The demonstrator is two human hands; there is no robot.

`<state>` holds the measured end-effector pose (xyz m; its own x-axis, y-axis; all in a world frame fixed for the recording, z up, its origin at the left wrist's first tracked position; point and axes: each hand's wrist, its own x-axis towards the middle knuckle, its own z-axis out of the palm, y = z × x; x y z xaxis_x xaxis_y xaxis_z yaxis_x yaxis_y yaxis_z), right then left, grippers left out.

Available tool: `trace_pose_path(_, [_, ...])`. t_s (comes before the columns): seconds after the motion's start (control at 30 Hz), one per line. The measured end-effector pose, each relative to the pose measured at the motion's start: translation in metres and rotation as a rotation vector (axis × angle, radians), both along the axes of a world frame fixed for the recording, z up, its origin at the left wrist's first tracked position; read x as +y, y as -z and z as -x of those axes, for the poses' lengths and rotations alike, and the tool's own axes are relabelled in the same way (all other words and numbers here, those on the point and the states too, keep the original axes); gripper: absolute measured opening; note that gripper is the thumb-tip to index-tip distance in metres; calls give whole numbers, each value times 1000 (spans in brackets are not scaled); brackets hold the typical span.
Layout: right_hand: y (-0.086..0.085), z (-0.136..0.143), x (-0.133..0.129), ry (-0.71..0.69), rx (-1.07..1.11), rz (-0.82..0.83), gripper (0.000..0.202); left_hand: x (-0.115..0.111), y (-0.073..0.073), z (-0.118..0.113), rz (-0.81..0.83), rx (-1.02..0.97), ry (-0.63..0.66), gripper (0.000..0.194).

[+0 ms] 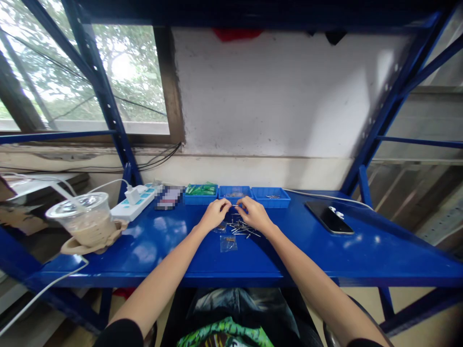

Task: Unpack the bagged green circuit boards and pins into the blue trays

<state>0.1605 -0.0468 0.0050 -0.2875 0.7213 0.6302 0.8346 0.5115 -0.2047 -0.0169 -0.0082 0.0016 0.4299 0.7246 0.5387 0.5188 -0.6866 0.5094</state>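
My left hand (214, 215) and my right hand (254, 214) meet over the blue table, thumbs and fingers pinched. A short stretch of a thin silvery metal pin (234, 206) spans the gap between their fingertips; its ends are hidden in the fingers. Below and beside my right hand lies a loose pile of similar long metal pins (241, 228). Close under my left hand is a small clear bag (220, 227) with dark bits in it. Nearer the table's front edge lies another clear bag (228, 244), holding small brass-coloured pieces.
Behind my hands stand three blue trays: one with green packets (201, 189), a middle one (234, 189), and one with small metal parts (271, 197). A phone (328, 218) with white earbuds lies right. Left are a power strip (134, 205) and a drink cup (86, 224).
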Motion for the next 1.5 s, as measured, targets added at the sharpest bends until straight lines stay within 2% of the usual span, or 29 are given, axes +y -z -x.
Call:
trace_pose_path(0.1, [-2,0,0,6,-20,-4,16,-1,0,0,40,16,7,27])
trace_pose_path(0.17, [-3,-4,3,54,-8,-19,19,-2,1,0,88,54,-41,32])
trace_pose_path(0.23, [-4,-15,8,175,55,-52,22,-3,3,-1,126,138,-118,36])
trace_pose_path(0.3, [-3,-31,14,352,152,-78,25,-5,5,-2,140,238,-179,38])
trace_pose_path(0.4, [0,-58,21,586,263,-40,26,-7,6,-3,137,333,-203,28])
trace_pose_path(0.5, [4,-73,24,701,312,45,24,-7,5,-4,152,362,-196,13])
trace_pose_path(0.57, [6,-76,25,722,316,86,23,-6,4,-3,172,363,-188,14])
trace_pose_path(0.73, [8,-72,29,701,292,124,24,-3,3,0,211,323,-205,19])
trace_pose_path(0.93, [9,-73,29,701,280,140,26,0,4,5,228,341,-280,14])
trace_pose_path(1.03, [8,-71,28,651,263,112,28,3,6,8,214,348,-297,14])
trace_pose_path(1.17, [4,-56,23,499,217,88,28,10,11,8,193,322,-261,15])
trace_pose_path(1.37, [1,-18,11,158,85,93,23,12,7,1,97,108,-33,15])
trace_pose_path(1.5, [4,-1,6,53,-12,84,14,8,2,-1,127,15,12,14])
